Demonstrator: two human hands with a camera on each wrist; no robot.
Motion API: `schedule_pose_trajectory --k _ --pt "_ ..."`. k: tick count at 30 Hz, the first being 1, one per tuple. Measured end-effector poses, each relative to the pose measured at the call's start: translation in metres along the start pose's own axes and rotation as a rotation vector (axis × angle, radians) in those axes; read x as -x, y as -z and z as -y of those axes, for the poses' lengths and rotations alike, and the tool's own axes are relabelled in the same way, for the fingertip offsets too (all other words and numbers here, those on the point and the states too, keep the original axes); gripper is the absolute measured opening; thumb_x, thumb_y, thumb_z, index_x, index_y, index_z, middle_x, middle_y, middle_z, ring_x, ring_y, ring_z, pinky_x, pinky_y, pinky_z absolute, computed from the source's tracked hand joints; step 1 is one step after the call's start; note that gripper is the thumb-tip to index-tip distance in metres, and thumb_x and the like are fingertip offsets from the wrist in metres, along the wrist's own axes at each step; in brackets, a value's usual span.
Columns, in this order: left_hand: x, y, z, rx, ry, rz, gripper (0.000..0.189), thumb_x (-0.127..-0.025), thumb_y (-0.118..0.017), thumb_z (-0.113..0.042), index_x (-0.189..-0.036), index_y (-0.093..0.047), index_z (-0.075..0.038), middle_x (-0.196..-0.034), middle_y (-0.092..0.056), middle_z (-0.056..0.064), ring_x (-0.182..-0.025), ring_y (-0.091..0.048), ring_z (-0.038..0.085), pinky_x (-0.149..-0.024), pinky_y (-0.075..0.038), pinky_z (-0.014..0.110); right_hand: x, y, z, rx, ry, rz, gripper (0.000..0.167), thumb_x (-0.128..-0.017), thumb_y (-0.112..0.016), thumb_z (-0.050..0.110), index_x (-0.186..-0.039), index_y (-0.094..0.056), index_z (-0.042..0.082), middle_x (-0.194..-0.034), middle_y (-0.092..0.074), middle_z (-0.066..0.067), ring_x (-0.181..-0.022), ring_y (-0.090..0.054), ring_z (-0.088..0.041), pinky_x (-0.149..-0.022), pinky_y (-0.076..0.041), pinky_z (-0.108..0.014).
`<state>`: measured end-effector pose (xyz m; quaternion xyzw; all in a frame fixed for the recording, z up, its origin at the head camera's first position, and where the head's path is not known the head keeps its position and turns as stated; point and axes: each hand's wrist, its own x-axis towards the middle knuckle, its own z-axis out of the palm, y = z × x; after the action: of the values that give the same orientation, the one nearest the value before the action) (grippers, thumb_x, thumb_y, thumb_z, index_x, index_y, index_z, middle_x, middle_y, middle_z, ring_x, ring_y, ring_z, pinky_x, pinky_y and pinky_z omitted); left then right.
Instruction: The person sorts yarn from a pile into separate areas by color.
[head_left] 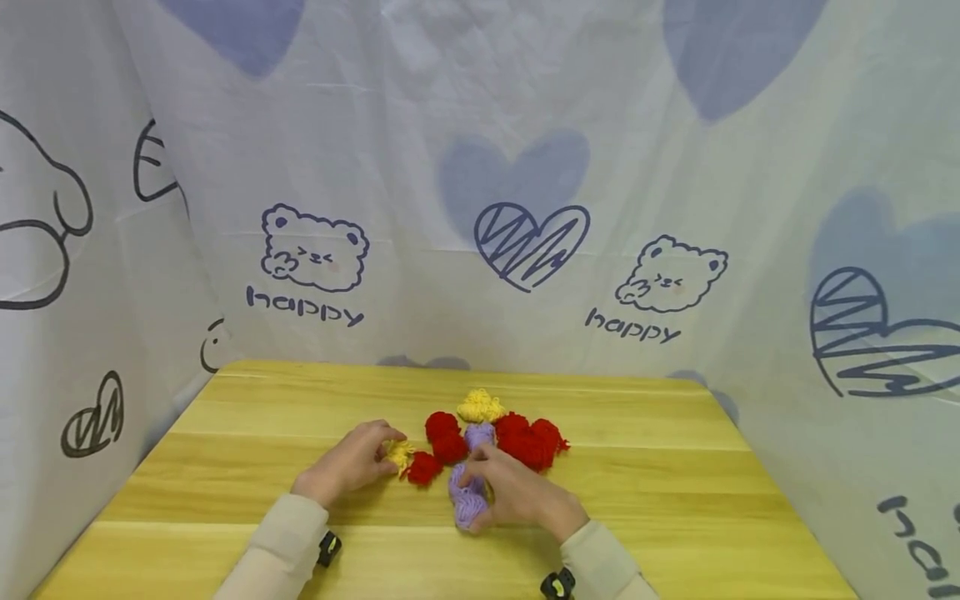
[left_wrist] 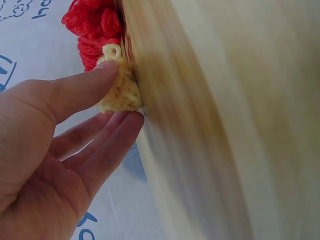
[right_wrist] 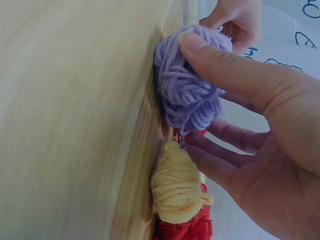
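Yarn of purple colour [head_left: 469,508] is clamped in the right hand [head_left: 521,493], thumb on one side and fingers on the other, at the near side of the group on the tabletop [head_left: 660,500]. From my distant seat I cannot tell if it is slightly lifted, and in the right wrist view it covers some of the fingers. The left hand [head_left: 351,462] pinches a yellow bundle [head_left: 399,454] between thumb and fingers, hiding part of it from the head view; a small red ball [head_left: 423,469] is just beside. Behind the right hand I see a second purple ball [head_left: 478,434], partly covered, between the red pair [head_left: 447,438] and the red heap [head_left: 528,443]. How many balls make this heap, I cannot count. The far yellow ball [head_left: 482,406] lies behind them. My right wrist view shows an oval yellow ball [right_wrist: 175,187] near the fingers, but I cannot say if it is the same one. Both sleeves [head_left: 277,542] are cut off below.
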<state>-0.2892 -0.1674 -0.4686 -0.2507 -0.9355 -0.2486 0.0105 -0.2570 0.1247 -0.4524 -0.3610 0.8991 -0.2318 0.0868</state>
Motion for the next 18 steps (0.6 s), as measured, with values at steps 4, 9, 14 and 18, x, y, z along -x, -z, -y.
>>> schedule_pose_trajectory --k 4,9,14,18 --pt "-0.0008 0.0007 -0.0012 0.006 0.004 0.003 0.041 -0.088 -0.08 -0.005 -0.126 -0.069 0.004 -0.108 -0.069 0.012 -0.079 -0.055 0.015 -0.07 -0.051 0.026 -0.0001 -0.0007 -0.0005 0.009 -0.021 0.008 0.043 -0.078 -0.091 0.029 -0.114 -0.073 0.015 -0.138 -0.057 -0.005 -0.121 -0.059 -0.016 -0.105 -0.054 -0.03" --pt "0.0008 0.0012 -0.001 0.009 0.008 0.002 0.041 -0.088 -0.079 -0.006 -0.127 -0.068 0.004 -0.108 -0.068 0.011 -0.078 -0.055 0.014 -0.07 -0.05 0.026 -0.0013 -0.002 -0.0007 0.032 -0.031 0.016 0.041 -0.077 -0.092 0.03 -0.111 -0.073 0.017 -0.144 -0.056 -0.008 -0.13 -0.057 -0.023 -0.11 -0.052 -0.035" --pt "0.0012 0.0025 -0.0006 0.012 0.003 0.004 0.042 -0.089 -0.079 -0.006 -0.128 -0.067 0.005 -0.109 -0.069 0.013 -0.079 -0.055 0.015 -0.071 -0.051 0.026 -0.0027 -0.0022 -0.0018 0.037 -0.024 0.02 0.04 -0.077 -0.092 0.031 -0.109 -0.073 0.018 -0.139 -0.059 -0.004 -0.126 -0.058 -0.018 -0.108 -0.052 -0.033" --pt "0.0006 0.0023 -0.0006 0.014 0.001 0.006 0.042 -0.088 -0.079 -0.006 -0.128 -0.067 0.005 -0.11 -0.069 0.014 -0.078 -0.056 0.015 -0.071 -0.051 0.026 -0.0042 -0.0027 -0.002 0.031 -0.02 0.025 0.04 -0.077 -0.092 0.032 -0.109 -0.072 0.019 -0.134 -0.061 0.0 -0.118 -0.059 -0.012 -0.104 -0.053 -0.029"
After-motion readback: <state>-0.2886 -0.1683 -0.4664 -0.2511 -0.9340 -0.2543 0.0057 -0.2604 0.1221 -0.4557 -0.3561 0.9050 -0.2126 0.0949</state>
